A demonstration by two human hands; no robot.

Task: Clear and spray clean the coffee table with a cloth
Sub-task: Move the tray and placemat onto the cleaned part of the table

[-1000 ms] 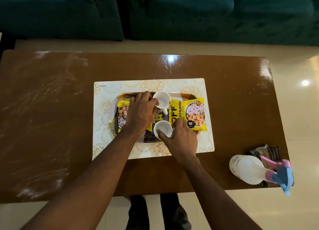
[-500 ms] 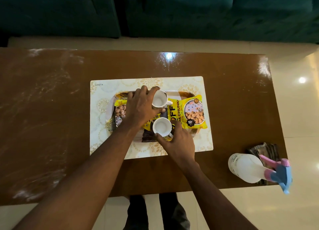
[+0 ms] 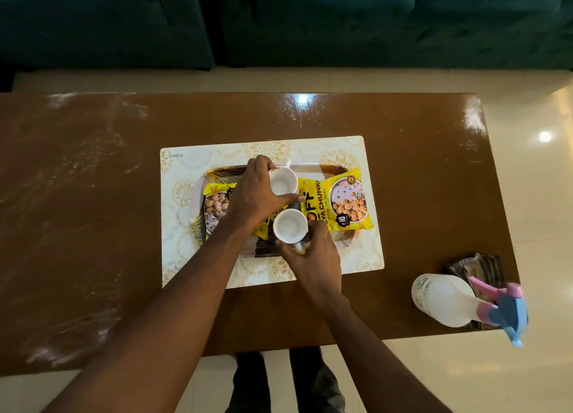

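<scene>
- Since before, the far cup point(image 3: 282, 181) has turned; its handle now points away.
- Left hand point(image 3: 257, 192) curls round it; right hand point(image 3: 313, 254) pinches the near cup point(image 3: 290, 226), over the tray point(image 3: 223, 171) on the surface point(image 3: 418, 180).
- Cups look light, hard, smooth and easy to break; hold the handle or wrap the body.

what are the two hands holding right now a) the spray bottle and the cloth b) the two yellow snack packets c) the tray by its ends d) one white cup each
d: the left hand grips the far white cup and the right hand holds the near white cup; the spray bottle and cloth sit apart at the table's right end.
</scene>
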